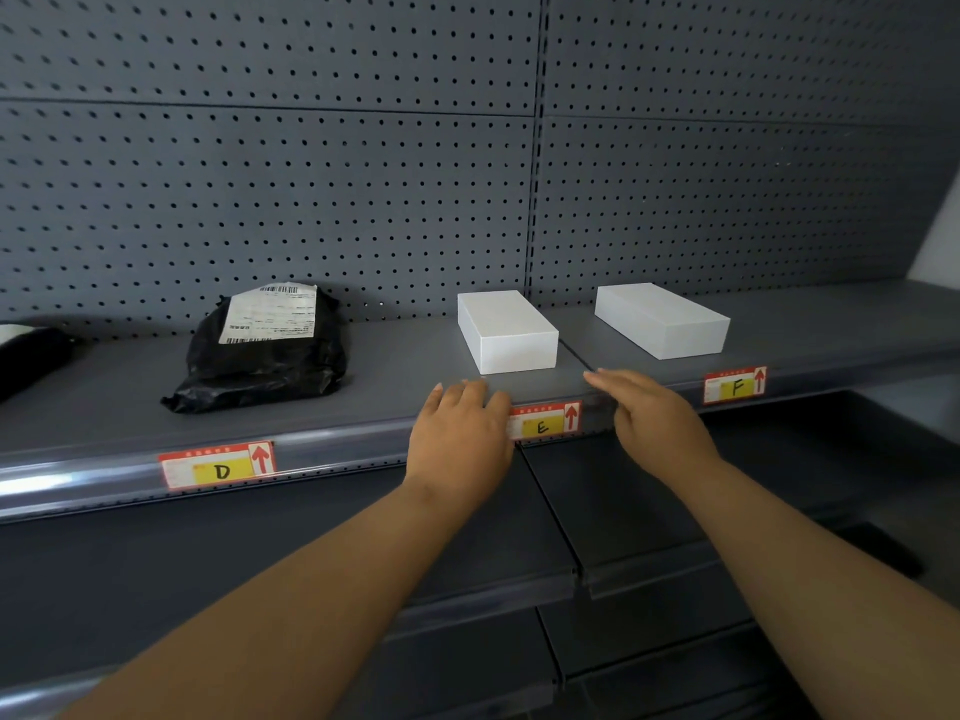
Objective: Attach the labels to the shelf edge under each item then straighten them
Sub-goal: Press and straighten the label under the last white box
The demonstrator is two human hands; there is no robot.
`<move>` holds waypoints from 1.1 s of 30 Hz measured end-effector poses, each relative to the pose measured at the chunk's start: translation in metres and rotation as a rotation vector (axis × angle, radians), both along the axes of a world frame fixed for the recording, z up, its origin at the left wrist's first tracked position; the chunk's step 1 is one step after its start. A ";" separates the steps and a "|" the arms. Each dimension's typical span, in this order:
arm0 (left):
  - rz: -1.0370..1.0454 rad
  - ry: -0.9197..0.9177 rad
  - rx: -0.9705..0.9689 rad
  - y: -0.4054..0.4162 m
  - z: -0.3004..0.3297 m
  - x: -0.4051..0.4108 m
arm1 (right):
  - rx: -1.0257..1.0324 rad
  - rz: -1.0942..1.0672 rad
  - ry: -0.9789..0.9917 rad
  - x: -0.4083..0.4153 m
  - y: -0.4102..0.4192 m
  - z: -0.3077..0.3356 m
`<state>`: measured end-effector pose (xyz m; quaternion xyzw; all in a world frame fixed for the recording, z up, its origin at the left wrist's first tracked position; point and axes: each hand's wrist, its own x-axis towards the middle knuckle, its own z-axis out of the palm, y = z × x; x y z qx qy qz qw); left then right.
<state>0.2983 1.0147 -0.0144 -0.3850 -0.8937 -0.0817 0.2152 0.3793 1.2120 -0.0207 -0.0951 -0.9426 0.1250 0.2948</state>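
Note:
Three red-and-yellow labels sit in the shelf edge (337,452): label D (217,466) under the black parcel (265,350), label E (545,420) under the left white box (506,330), label F (735,385) under the right white box (662,319). My left hand (460,433) rests on the shelf lip at the left end of label E and covers that end. My right hand (657,415) hovers flat just right of label E, fingers stretched over the shelf top. Neither hand holds anything.
A grey pegboard back wall (363,174) rises behind the shelf. Another black item (26,356) shows at the far left. Lower grey shelves (571,579) lie beneath my arms. A white wall (940,241) shows at the right.

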 end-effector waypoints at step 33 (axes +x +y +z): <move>-0.100 0.036 -0.067 0.205 -0.003 0.061 | -0.120 -0.237 -0.173 0.065 0.177 0.014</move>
